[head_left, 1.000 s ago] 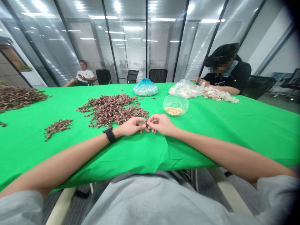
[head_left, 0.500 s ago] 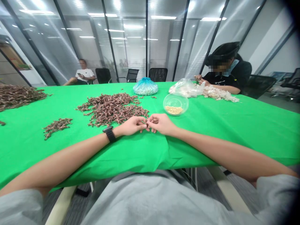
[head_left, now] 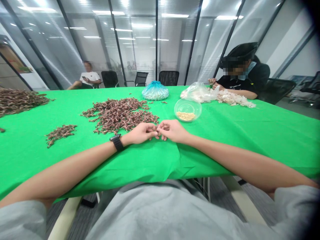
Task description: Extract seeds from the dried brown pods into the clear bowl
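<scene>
My left hand [head_left: 143,133] and my right hand [head_left: 172,130] meet fingertip to fingertip at the near side of the table. Both are closed in a pinch on one small brown dried twig-like piece [head_left: 157,129], mostly covered by the fingers. Just beyond my left hand spreads a heap of similar brown, knobbly dried pieces [head_left: 120,113]. Past my right hand stands a clear round plastic bowl [head_left: 188,105] with pale yellow seed-like grains [head_left: 185,116] in it.
The table has a green cloth [head_left: 225,133]. A smaller brown pile [head_left: 61,133] and a large one [head_left: 20,101] lie left. Behind stand a blue-tinted tied bag [head_left: 155,90] and a clear bag [head_left: 197,92] beside pale scraps [head_left: 235,98]. A co-worker [head_left: 237,80] sits right; another person [head_left: 88,78] sits far back.
My hands stay together in nearly the same place, with only slight finger movement around the brown piece. The view has shifted very slightly.
</scene>
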`<state>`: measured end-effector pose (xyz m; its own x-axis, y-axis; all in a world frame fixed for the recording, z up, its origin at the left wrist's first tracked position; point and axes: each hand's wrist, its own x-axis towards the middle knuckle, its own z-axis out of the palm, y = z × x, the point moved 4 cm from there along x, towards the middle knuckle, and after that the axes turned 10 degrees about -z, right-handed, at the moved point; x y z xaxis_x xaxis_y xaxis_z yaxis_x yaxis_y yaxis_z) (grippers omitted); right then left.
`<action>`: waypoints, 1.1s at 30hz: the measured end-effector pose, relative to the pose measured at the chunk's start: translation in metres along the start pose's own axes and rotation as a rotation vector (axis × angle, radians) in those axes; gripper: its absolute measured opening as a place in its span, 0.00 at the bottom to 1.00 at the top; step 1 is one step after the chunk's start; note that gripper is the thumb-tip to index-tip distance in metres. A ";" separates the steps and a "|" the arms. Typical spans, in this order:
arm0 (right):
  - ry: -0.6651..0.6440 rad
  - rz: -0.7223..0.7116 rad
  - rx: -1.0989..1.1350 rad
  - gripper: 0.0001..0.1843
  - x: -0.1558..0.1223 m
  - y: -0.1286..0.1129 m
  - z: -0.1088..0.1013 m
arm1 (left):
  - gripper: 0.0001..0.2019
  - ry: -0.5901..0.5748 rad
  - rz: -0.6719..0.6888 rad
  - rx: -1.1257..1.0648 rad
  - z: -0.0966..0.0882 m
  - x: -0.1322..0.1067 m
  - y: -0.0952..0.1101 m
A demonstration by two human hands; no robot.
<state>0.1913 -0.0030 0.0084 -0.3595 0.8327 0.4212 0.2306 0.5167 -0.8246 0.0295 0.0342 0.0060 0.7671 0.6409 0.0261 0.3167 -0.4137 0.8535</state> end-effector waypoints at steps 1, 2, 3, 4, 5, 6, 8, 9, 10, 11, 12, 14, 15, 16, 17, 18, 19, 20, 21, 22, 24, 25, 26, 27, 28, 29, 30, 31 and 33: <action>0.002 0.007 -0.001 0.13 0.000 0.000 0.000 | 0.21 0.007 -0.003 0.015 0.000 -0.001 0.000; 0.003 0.015 0.002 0.14 0.000 0.001 0.000 | 0.21 0.013 -0.006 0.025 -0.001 -0.001 0.000; 0.005 0.024 0.007 0.15 0.000 0.001 0.000 | 0.21 0.018 -0.007 0.030 -0.001 -0.001 0.001; 0.006 0.031 0.015 0.15 0.001 0.001 0.000 | 0.22 0.022 -0.008 0.031 -0.001 -0.001 0.001; 0.006 0.038 0.022 0.16 0.001 0.001 0.000 | 0.22 0.026 -0.008 0.032 -0.001 -0.001 0.001; 0.002 0.044 0.030 0.16 0.001 0.002 0.000 | 0.22 0.029 -0.007 0.036 -0.001 -0.001 0.001; -0.006 0.051 0.045 0.17 0.002 0.002 0.000 | 0.22 0.033 -0.002 0.040 0.000 -0.001 0.002; -0.011 0.051 0.051 0.18 0.002 0.002 0.000 | 0.22 0.034 0.000 0.040 0.000 -0.001 0.002; -0.014 0.051 0.054 0.18 0.002 0.002 0.000 | 0.22 0.033 0.001 0.038 0.000 -0.001 0.003; -0.014 0.050 0.058 0.19 0.003 0.002 0.000 | 0.22 0.033 0.002 0.036 0.000 -0.001 0.003; -0.013 0.050 0.063 0.19 0.003 0.002 0.000 | 0.22 0.033 0.001 0.036 0.000 -0.001 0.002; -0.009 0.053 0.084 0.20 0.003 0.003 0.000 | 0.22 0.034 0.003 0.044 0.000 -0.001 0.002; -0.007 0.053 0.098 0.20 0.004 0.003 0.000 | 0.22 0.037 0.006 0.049 0.000 -0.001 0.002; -0.005 0.052 0.108 0.20 0.004 0.003 0.000 | 0.22 0.038 0.007 0.053 0.000 -0.001 0.002; -0.002 0.051 0.117 0.20 0.004 0.004 0.000 | 0.22 0.040 0.008 0.056 0.000 -0.001 0.002; 0.003 0.050 0.121 0.20 0.005 0.004 0.000 | 0.21 0.041 0.010 0.057 0.000 -0.001 0.002; 0.009 0.050 0.124 0.20 0.005 0.005 -0.001 | 0.21 0.046 0.011 0.057 0.001 -0.001 0.003; 0.016 0.050 0.127 0.20 0.005 0.006 -0.002 | 0.21 0.054 0.011 0.056 0.001 -0.001 0.003; 0.023 0.051 0.128 0.20 0.006 0.007 -0.003 | 0.21 0.069 0.009 0.058 0.001 -0.002 0.004; 0.032 0.052 0.129 0.20 0.006 0.009 -0.004 | 0.21 0.092 0.007 0.059 0.000 -0.002 0.004; 0.045 0.059 0.126 0.19 0.008 0.012 -0.006 | 0.21 0.154 -0.001 0.055 -0.002 -0.002 0.005; 0.048 0.067 0.124 0.19 0.008 0.013 -0.007 | 0.21 0.186 -0.004 0.046 -0.003 -0.003 0.005; 0.050 0.077 0.122 0.18 0.008 0.015 -0.008 | 0.21 0.213 -0.002 0.033 -0.005 -0.003 0.006; 0.047 0.088 0.121 0.18 0.009 0.016 -0.008 | 0.20 0.233 0.002 0.020 -0.005 -0.003 0.006; 0.042 0.100 0.119 0.17 0.009 0.017 -0.009 | 0.20 0.248 0.009 0.011 -0.006 -0.003 0.007; 0.035 0.110 0.114 0.16 0.009 0.018 -0.008 | 0.19 0.256 0.019 0.006 -0.007 -0.004 0.007; 0.030 0.118 0.107 0.15 0.009 0.018 -0.008 | 0.18 0.263 0.031 0.007 -0.007 -0.004 0.007; 0.024 0.122 0.100 0.14 0.009 0.018 -0.008 | 0.17 0.269 0.041 0.013 -0.007 -0.005 0.008; 0.015 0.123 0.088 0.13 0.009 0.017 -0.007 | 0.15 0.289 0.049 0.043 -0.008 -0.005 0.008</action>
<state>0.1984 0.0146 0.0010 -0.3194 0.8919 0.3202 0.1914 0.3917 -0.9000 0.0238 0.0327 0.0163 0.5934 0.7745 0.2194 0.3113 -0.4722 0.8247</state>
